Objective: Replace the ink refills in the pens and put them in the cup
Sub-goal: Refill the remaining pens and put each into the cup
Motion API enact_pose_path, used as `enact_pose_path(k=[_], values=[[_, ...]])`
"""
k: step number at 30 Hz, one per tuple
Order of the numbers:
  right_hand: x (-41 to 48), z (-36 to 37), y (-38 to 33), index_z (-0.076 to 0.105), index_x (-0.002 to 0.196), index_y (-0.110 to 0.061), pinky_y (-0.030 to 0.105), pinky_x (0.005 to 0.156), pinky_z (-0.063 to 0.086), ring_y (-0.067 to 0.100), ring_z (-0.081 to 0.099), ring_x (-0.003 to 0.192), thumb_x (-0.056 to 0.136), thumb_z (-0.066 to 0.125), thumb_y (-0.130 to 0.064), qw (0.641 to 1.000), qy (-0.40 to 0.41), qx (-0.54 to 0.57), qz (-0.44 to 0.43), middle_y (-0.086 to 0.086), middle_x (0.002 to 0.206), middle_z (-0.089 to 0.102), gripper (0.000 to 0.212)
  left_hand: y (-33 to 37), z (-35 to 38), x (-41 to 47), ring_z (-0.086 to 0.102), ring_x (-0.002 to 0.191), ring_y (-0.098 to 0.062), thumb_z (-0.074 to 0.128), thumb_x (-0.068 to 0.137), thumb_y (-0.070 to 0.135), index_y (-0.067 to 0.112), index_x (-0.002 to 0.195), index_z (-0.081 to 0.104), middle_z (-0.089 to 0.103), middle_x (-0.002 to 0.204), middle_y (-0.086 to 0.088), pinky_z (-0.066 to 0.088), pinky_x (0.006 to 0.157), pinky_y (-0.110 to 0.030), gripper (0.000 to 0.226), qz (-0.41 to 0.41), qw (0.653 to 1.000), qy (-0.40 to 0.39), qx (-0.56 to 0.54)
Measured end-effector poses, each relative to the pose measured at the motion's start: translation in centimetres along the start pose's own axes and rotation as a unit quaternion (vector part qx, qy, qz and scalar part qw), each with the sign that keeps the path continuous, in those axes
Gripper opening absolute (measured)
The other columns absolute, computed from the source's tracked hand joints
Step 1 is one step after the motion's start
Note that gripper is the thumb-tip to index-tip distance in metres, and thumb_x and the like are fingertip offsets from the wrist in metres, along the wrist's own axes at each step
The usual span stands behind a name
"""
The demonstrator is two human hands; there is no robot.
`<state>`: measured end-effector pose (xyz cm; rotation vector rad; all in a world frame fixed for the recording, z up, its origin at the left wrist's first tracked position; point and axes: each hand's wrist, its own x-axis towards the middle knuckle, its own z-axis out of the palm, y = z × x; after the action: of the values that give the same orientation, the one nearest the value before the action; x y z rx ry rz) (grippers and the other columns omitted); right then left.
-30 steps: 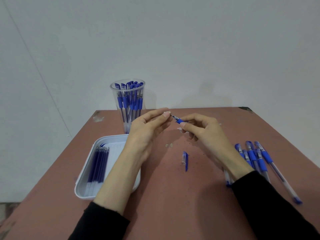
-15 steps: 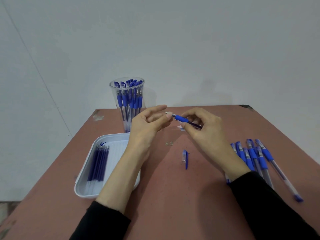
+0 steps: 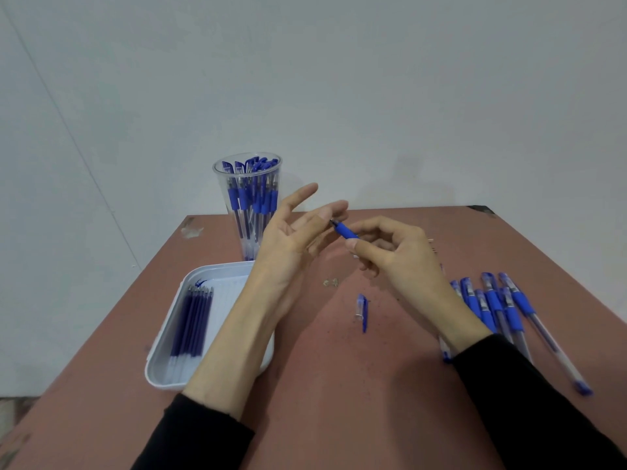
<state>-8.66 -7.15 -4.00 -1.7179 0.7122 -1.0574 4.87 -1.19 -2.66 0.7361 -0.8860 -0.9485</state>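
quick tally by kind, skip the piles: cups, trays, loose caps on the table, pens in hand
cup: 1
tray: 1
loose cap: 1
pen in the right hand: 1
total: 4

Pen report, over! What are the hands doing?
Right hand pinching pen. Left hand open at pen's tip. Loose cap on table, not in the way.

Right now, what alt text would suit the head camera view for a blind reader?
A person's right hand pinches a blue pen, tip toward the open left hand, over a reddish table. Behind stands a clear cup of pens; a white tray of refills lies left, a loose cap in the middle, more pens right.
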Motion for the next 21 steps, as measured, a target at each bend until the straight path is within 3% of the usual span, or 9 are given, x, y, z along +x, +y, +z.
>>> enact_pose_path(k=[6,10,12,16,21], values=[[-0.03,0.00,-0.17,0.071,0.092,-0.018,0.027,0.056,0.044,0.012,0.055,0.057,0.086,0.067,-0.009,0.999,-0.014,0.044,0.007,-0.003,0.068,0.066,0.012,-0.31,0.06,-0.03,0.069,0.084,-0.013,0.065,0.081,0.004,0.014,0.114,0.054,0.072,0.082,-0.003,0.055,0.080,-0.023,0.036,0.012,0.998,0.059,0.020],[-0.10,0.16,-0.06,0.071,0.092,-0.018,0.026,0.055,0.043,0.011,0.055,0.056,0.086,0.067,-0.009,0.999,-0.009,0.030,0.014,0.003,0.072,0.066,0.012,-0.37,-0.08,0.04,0.069,0.093,-0.019,0.058,0.087,-0.001,0.015,0.115,0.052,0.074,0.091,-0.008,0.054,0.088,-0.029,0.033,0.006,0.999,0.037,0.025],[-0.16,0.26,-0.06,0.071,0.093,-0.018,0.025,0.056,0.043,0.011,0.055,0.056,0.086,0.067,-0.010,1.000,-0.017,0.017,0.013,0.005,0.074,0.066,0.012,-0.47,0.02,-0.01,0.068,0.096,-0.020,0.058,0.088,0.003,0.016,0.118,0.051,0.074,0.095,-0.008,0.055,0.085,-0.028,0.033,0.004,0.999,0.025,0.037],[-0.11,0.16,-0.19,0.071,0.093,-0.016,0.025,0.054,0.043,0.013,0.055,0.056,0.087,0.065,-0.007,0.998,-0.026,0.052,0.009,0.003,0.071,0.066,0.012,-0.58,0.09,-0.02,0.068,0.094,-0.016,0.066,0.078,0.012,0.016,0.115,0.054,0.073,0.093,-0.004,0.055,0.086,-0.027,0.039,0.005,0.998,0.049,0.035],[0.09,0.13,0.02,0.071,0.091,-0.016,0.025,0.052,0.042,0.012,0.053,0.053,0.088,0.064,-0.005,0.998,-0.008,0.060,0.015,0.003,0.070,0.066,0.013,-0.76,-0.26,0.20,0.066,0.094,-0.016,0.058,0.089,0.006,0.013,0.100,0.066,0.070,0.095,-0.005,0.053,0.076,-0.022,0.016,-0.040,0.994,0.063,0.074]])
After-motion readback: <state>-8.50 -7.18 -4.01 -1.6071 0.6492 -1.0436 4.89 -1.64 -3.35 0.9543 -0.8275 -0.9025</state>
